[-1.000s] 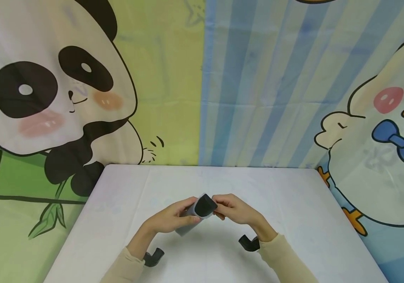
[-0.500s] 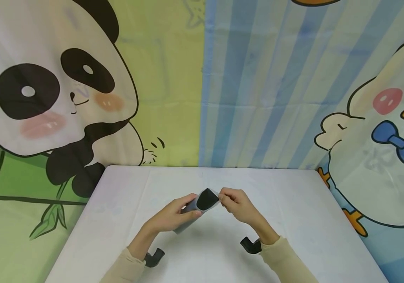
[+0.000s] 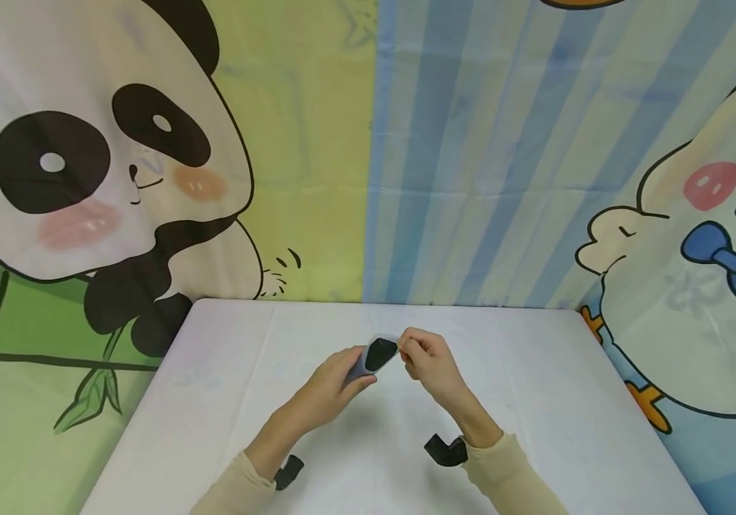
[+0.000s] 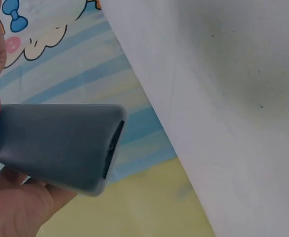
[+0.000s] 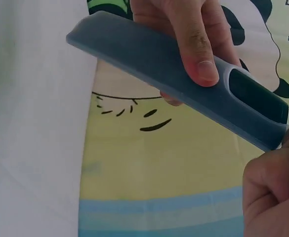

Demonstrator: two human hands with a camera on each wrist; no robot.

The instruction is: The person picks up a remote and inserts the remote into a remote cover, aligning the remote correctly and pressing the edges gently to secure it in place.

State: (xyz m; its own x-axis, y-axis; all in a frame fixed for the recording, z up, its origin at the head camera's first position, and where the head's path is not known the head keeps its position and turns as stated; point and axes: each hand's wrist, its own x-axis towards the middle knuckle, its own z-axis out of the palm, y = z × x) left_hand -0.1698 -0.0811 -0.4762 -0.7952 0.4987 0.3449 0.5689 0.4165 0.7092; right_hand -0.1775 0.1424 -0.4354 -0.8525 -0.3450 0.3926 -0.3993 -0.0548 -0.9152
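Observation:
A long, flat dark object (image 5: 258, 96), maybe a remote control, sits inside a translucent grey sleeve (image 5: 134, 54), held up above the white table. Its dark surface shows through an oval opening at one end. My left hand (image 3: 325, 390) grips the sleeve's sides, thumb on one face, as the right wrist view shows. With curled fingers my right hand (image 3: 435, 365) pinches the sleeve's rim at the open end. In the left wrist view, the closed side of the sleeve (image 4: 55, 143) faces the camera, with a dark slot at its end.
The white table (image 3: 245, 372) spreads beneath both hands. Behind it hangs a cloth printed with a panda (image 3: 149, 164) and a duck (image 3: 683, 286). Black curved mounts (image 3: 446, 450) stick out by the wrists.
Both hands have risen slightly and moved away from me with the sleeved object. The right hand shifted from the side of the open end to its far corner, keeping its pinch at the rim.

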